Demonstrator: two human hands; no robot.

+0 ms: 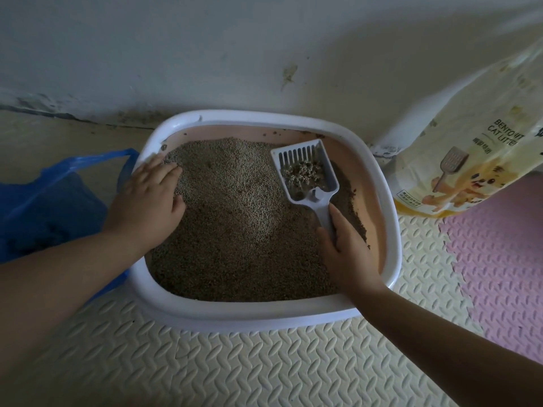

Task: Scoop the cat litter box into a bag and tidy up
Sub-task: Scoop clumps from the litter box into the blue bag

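1. My right hand wraps its fingers around the handle of the scoop, index finger laid along the shaft; the slotted head sits beyond my fingertips, carrying a clump of litter.
2. My left hand lies flat, fingers together, on the left rim of the litter box, fingertips touching the litter.
3. The blue bag is just beside the box on the left, under my forearm.
4. A cat litter sack leans against the wall, right.
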